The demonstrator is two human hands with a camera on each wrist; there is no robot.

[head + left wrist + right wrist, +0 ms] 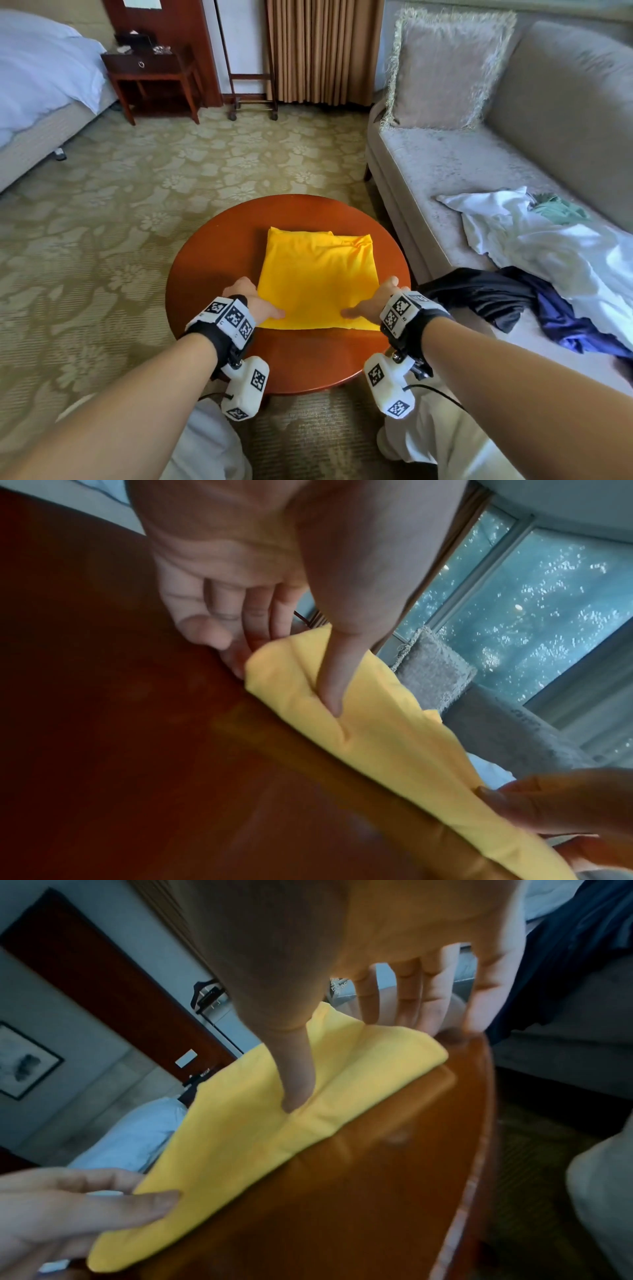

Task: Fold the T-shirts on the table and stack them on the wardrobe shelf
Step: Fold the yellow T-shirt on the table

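A yellow T-shirt [317, 277] lies folded into a rectangle on the round red-brown wooden table [212, 253]. My left hand [253, 305] holds its near left corner. In the left wrist view the thumb presses on top of the cloth [377, 737] while the fingers [236, 666] go under the edge. My right hand [373, 301] holds the near right corner the same way, thumb on the cloth [240, 1137], fingers [411, 1010] reaching down past the side edge. The shirt rests flat on the table.
A grey sofa [445, 164] stands to the right, with loose white [548, 246], black [479, 294], blue [561, 322] and green [555, 209] clothes and a fringed cushion [448, 68]. A bed [41, 78], nightstand [154, 75] and wheeled rack [250, 85] stand beyond patterned carpet.
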